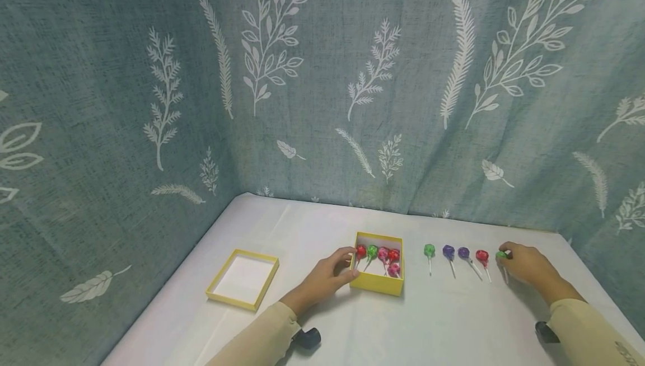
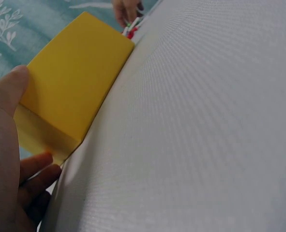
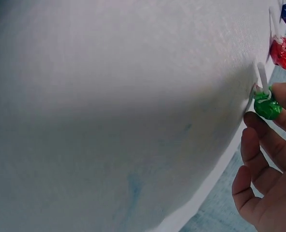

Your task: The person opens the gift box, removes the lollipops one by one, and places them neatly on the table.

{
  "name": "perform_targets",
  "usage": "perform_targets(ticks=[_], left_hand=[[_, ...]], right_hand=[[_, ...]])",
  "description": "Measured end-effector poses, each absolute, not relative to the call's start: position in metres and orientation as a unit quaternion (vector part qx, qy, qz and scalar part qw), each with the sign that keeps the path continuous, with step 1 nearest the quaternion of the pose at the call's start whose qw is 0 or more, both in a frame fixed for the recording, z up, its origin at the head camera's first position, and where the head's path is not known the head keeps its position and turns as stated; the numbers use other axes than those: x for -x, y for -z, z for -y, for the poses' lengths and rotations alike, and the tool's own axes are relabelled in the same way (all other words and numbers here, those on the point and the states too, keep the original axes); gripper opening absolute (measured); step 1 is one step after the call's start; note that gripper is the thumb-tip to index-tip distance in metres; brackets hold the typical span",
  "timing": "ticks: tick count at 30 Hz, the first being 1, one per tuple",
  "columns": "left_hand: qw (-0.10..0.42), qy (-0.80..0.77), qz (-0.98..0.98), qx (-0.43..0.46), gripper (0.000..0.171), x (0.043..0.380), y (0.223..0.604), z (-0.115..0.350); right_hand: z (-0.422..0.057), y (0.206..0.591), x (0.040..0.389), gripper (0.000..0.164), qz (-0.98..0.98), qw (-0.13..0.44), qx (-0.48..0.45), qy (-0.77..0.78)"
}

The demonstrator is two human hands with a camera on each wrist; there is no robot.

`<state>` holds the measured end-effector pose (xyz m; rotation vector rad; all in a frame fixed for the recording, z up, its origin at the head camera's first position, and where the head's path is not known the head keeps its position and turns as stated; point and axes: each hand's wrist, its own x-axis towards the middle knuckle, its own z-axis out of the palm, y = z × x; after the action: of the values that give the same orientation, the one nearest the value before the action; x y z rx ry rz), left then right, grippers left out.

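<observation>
My left hand [image 1: 328, 273] grips the left side of an open yellow box [image 1: 377, 283], its thumb at the near left corner. In the left wrist view the thumb lies on the edge of the box [image 2: 80, 72], with the fingers at its side wall. Several red, pink and green lollipops [image 1: 372, 252] lie inside. At the right end of a row, my right hand [image 1: 529, 265] pinches a green lollipop [image 3: 267, 107] by its wrapped head between thumb and fingers. Beside it lies a red lollipop [image 1: 482, 256].
Left of the red one in the row are two purple lollipops [image 1: 463, 253] and another green lollipop [image 1: 429, 250], sticks toward me. A shallow yellow-rimmed lid [image 1: 233, 301] lies on the white table [image 1: 302, 220] at the left. Patterned curtains [image 1: 322, 75] border the table.
</observation>
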<state>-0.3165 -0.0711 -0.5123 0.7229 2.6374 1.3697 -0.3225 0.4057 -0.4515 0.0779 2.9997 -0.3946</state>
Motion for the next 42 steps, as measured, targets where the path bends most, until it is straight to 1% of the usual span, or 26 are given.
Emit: perform_targets(ticks=[10,17,23,30,35,42], left_hand=[[0.038,-0.447,-0.862,-0.238,0.060,0.317,0.511,0.071],[0.036,-0.444,-0.862,-0.241,0.059,0.317,0.513,0.071],[0.033,-0.445,-0.860,-0.247,0.059,0.317,0.512,0.071],[0.036,-0.445,-0.860,-0.248,0.057,0.320,0.511,0.071],[0.029,-0.445,-0.859,-0.253,0.058,0.321,0.510,0.071],[0.034,-0.451,-0.858,-0.244,0.059,0.319,0.514,0.071]], right_hand=[[-0.409,0.454,0.321,0.045,-0.991,0.036,-0.004,0.132],[-0.409,0.457,0.320,0.047,-0.989,0.049,-0.019,0.135],[-0.412,0.447,0.318,0.051,-0.990,0.050,-0.008,0.133],[-0.415,0.432,0.320,0.047,-0.992,0.035,0.015,0.121],[-0.404,0.421,0.318,0.043,-0.993,0.026,0.044,0.107],[-0.372,0.410,0.308,0.040,-0.991,0.011,0.079,0.108]])
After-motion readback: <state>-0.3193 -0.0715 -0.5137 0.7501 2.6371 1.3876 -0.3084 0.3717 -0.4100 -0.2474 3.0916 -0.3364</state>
